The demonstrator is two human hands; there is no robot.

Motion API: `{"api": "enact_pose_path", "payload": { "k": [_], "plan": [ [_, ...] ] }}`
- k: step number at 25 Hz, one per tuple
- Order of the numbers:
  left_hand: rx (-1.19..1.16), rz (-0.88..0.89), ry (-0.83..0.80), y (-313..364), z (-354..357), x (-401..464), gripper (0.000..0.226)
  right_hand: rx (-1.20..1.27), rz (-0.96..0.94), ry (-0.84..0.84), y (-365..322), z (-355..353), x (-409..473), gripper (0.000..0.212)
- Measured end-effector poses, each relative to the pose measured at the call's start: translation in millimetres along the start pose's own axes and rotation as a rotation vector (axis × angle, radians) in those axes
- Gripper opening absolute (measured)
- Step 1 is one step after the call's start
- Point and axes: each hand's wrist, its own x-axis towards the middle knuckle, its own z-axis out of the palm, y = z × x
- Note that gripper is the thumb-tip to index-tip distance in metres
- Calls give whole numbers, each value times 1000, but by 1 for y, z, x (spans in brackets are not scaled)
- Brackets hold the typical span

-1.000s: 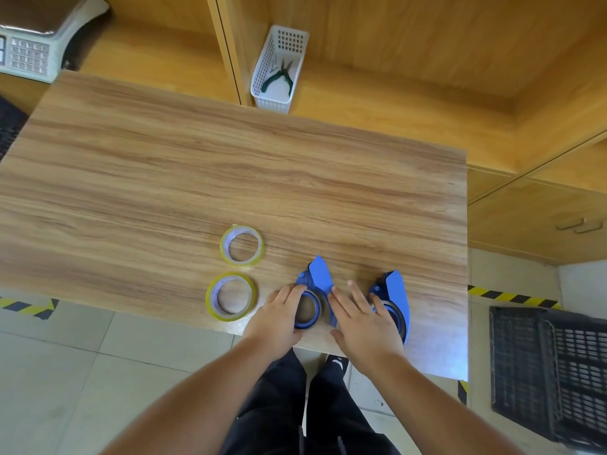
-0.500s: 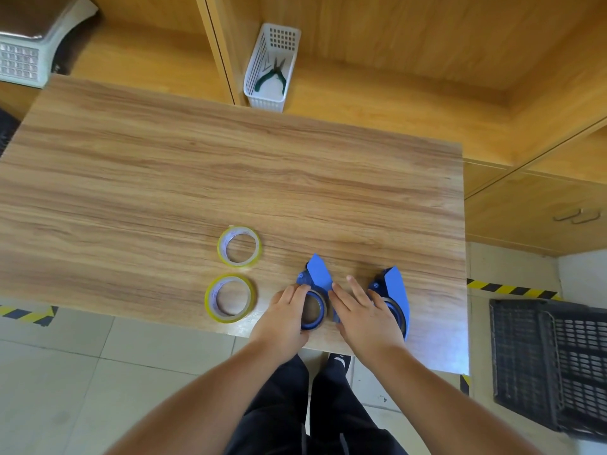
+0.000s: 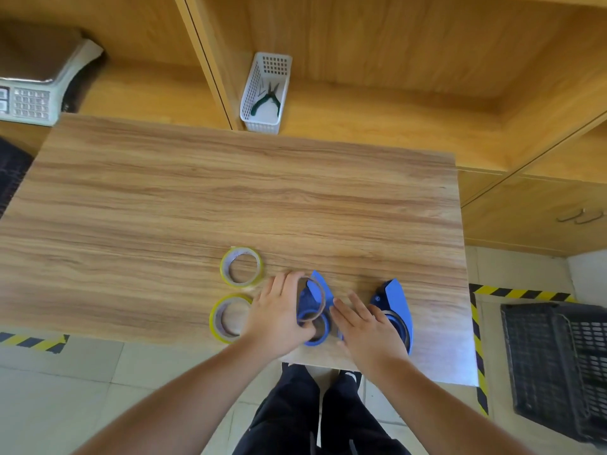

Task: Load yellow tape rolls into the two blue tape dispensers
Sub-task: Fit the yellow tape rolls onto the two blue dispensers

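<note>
My left hand (image 3: 279, 315) was curled around a thin brown ring (image 3: 312, 298), an empty core by the look of it, fingers on its far edge and thumb on the near side, the ring tilted up above the nearer-left blue dispenser (image 3: 313, 318). That dispenser sat close to the front edge of the worktop (image 3: 230, 198), its pointed blue flap sticking up behind the ring. My right hand (image 3: 368, 326) lay flat, fingers spread and loose, gripping nothing, pressed on the worktop just right of that dispenser and touching its side. Beyond my right hand stood the second blue dispenser (image 3: 394, 307), its flap raised too, a dark ring visible in its hub. Off to my left, both yellow tape rolls were lying flat: the far roll (image 3: 241, 267) and the near roll (image 3: 226, 318), the near one right beside my left wrist, neither one loaded.
</note>
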Motion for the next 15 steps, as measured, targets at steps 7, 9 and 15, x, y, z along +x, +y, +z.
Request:
{"api": "enact_pose_path", "payload": {
  "k": [7, 9, 15],
  "plan": [
    [44, -22, -33, 9, -18, 105, 91, 104, 140, 97, 9, -28, -1, 67],
    [63, -21, -57, 9, -14, 127, 90, 118, 196, 115, 21, -32, -2, 66],
    [107, -35, -139, 7, 10, 169, 91, 132, 372, 105, 48, -26, -18, 60]
  ]
}}
